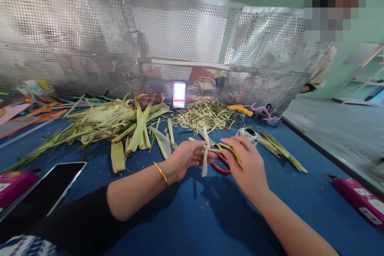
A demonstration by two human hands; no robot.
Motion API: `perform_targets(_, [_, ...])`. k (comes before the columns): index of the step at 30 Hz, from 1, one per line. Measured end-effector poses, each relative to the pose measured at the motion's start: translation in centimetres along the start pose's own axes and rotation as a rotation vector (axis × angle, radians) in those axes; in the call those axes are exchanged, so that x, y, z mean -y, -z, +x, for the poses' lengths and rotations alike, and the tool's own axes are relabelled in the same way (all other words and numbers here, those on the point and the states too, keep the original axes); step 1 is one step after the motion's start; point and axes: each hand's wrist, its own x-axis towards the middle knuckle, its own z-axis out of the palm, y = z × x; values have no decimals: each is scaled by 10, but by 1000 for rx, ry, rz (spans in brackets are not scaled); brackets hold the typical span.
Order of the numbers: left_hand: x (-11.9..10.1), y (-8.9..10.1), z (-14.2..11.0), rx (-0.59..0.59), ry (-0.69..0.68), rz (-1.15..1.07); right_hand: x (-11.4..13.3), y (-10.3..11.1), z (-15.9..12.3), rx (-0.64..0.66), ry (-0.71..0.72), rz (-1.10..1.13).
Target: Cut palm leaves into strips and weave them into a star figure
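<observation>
In the head view, my left hand [189,156] is closed on a small cross of pale, folded leaf strips [206,150]. One strip stands up from the fold and another hangs down. My right hand [247,164] is closed at the right side, its thumb and index finger at the strip that points right. Just behind the fingers are scissors [221,164] with red and yellow handles, seemingly lying on the table; my right fingers partly cover them. Past my right hand lies a white and black roll [249,134], half hidden by the knuckles.
A heap of long green leaves [102,122] lies at the back left, beside a pile of thin strips [204,115]. A phone [45,188] and magenta packs [358,200] rest on the blue table [198,224]. Perforated metal panels [180,28] stand behind; another person is at the right.
</observation>
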Motion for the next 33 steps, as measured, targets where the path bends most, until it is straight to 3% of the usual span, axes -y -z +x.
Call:
perform_targets(7, [4, -3, 0, -86, -125, 211, -3, -6, 1, 401, -116, 175])
perform_targets(9, [1, -3, -1, -89, -141, 275, -3, -5, 3, 408, -200, 253])
perform_targets(13, [-4, -4, -8, 6, -113, 436, -6, -1, 8, 300, -503, 518])
perform_targets(17, [-4, -5, -14, 142, -116, 578, -3, 0, 9, 348, -581, 761])
perform_targets(19, [-4, -5, -16, 121, -128, 602, -2, 1, 8, 378, -596, 795])
perform_targets(21, [-6, -3, -19, 55, -145, 625, -4, 2, 9, 312, -602, 772])
perform_targets(26, [-13, 8, -32, -83, -238, 676, -24, 15, 13, -167, -447, 351])
perform_targets(29, [-9, 20, -39, -10, -242, 756, -38, 25, 14, -277, -340, 127])
perform_targets(33, [-2, 38, -44, 141, -76, 937, -52, 32, 13, -348, -332, 22])
